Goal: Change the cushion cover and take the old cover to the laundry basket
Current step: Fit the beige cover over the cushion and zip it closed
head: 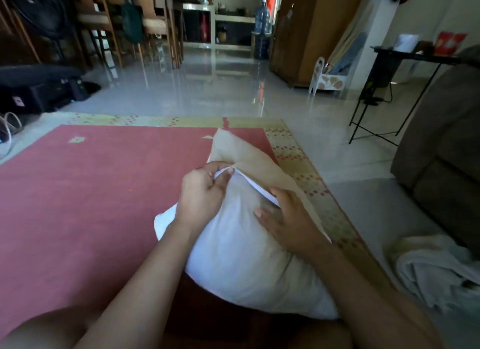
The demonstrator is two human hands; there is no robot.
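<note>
A white cushion point(241, 260) lies on the red rug in front of me, its far end inside a beige cover point(249, 156). My left hand point(202, 192) pinches the cover's open edge at the cushion's left side, fingers curled round the hem. On the right my right hand point(283, 218) lies flat on the white cushion, fingers straight, at the cover's opening. The part of the cushion inside the cover is hidden.
A crumpled white cloth point(431, 270) lies on the floor at the right, beside a brown sofa point(441, 146). The red rug point(91, 192) has a yellow patterned border. A black side table point(400, 70), a wooden cabinet point(311, 31) and chairs stand farther back on the tiled floor.
</note>
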